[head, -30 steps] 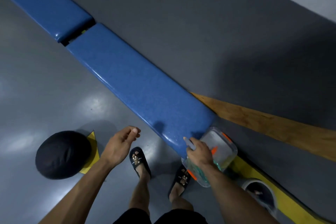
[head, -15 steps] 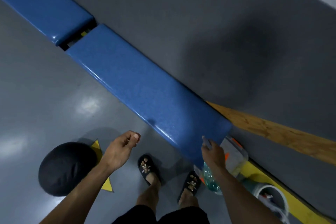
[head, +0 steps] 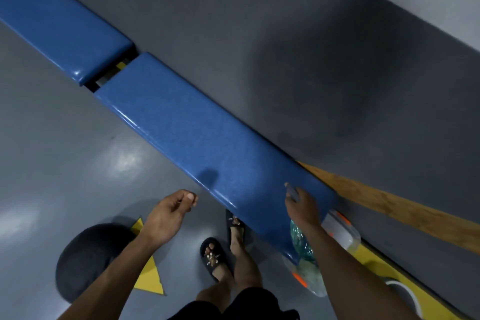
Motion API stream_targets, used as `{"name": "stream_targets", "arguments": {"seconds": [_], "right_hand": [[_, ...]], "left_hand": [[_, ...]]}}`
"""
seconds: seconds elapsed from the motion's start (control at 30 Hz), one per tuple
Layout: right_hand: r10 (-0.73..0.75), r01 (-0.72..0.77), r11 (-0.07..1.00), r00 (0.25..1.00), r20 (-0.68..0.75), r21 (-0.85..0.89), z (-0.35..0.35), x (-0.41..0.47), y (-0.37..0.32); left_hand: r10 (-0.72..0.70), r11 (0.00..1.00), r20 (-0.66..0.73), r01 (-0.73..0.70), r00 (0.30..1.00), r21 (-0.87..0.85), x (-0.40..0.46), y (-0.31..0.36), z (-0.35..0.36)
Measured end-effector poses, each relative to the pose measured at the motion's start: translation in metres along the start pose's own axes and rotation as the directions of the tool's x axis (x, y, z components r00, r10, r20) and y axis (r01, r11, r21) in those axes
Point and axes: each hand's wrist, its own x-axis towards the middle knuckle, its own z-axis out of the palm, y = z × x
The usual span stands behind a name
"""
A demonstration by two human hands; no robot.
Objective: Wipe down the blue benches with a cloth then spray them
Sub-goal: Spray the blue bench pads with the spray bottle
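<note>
Two blue padded benches run diagonally along the grey wall, the near bench (head: 197, 138) and the far bench (head: 59, 26), with a narrow gap between them. My right hand (head: 302, 206) hovers over the near bench's right end, its fingers curled round a small grey handle. A clear plastic container (head: 340, 231) with orange clips hangs from that handle under my wrist. Something green shows inside it. My left hand (head: 168, 215) hangs loosely curled and holds nothing, just in front of the bench's front edge. No cloth is plainly visible.
A dark round object (head: 88, 260) lies on the glossy grey floor at lower left, partly over a yellow triangle (head: 150, 275). A wooden strip (head: 389, 210) and a yellow strip (head: 376, 262) run along the wall at right. A white round rim (head: 407, 291) shows at bottom right. My sandalled feet (head: 215, 257) stand by the bench.
My right hand has carried the clear container up from beside the bench's end to over its top. My left hand keeps its loose curl, and my feet have shifted.
</note>
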Motion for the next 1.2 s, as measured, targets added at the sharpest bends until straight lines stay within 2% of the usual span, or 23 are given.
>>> {"name": "stream_targets", "arguments": {"seconds": [0.13,0.27,0.47,0.63,0.83,0.97,1.07,1.2], "right_hand": [[-0.13,0.169,0.974,0.963,0.237,-0.15,0.031,0.005,-0.024],[-0.163,0.25,0.944,0.919,0.359,-0.213,0.059,0.003,-0.041],[-0.076,0.171,0.954,0.932,0.354,-0.245,0.06,0.029,-0.048],[-0.048,0.088,0.984,0.97,0.239,-0.157,0.028,0.08,-0.056],[-0.029,0.069,0.97,0.984,0.174,-0.231,-0.002,0.122,-0.056],[-0.01,0.032,0.986,0.991,0.132,-0.161,-0.007,0.134,-0.059],[-0.067,0.088,0.99,0.981,0.183,-0.109,-0.004,0.132,-0.072],[-0.202,0.294,0.936,0.898,0.391,-0.191,0.02,0.113,-0.086]], "left_hand": [[-0.004,1.0,-0.064,0.003,0.998,-0.005,0.012,0.006,-0.015],[-0.039,0.999,-0.1,0.04,0.994,0.006,0.024,0.013,-0.027],[-0.061,0.997,-0.129,0.067,0.99,0.037,0.048,0.013,-0.028],[-0.085,0.994,-0.098,0.091,0.992,0.064,0.064,0.024,-0.024],[-0.074,0.994,-0.103,0.082,0.992,0.075,0.086,0.044,-0.024],[-0.078,0.993,-0.097,0.086,0.992,0.083,0.096,0.054,-0.027],[-0.094,0.991,-0.107,0.104,0.99,0.086,0.1,0.058,-0.03],[-0.103,0.985,-0.12,0.118,0.987,0.127,0.099,0.052,-0.036]]}}
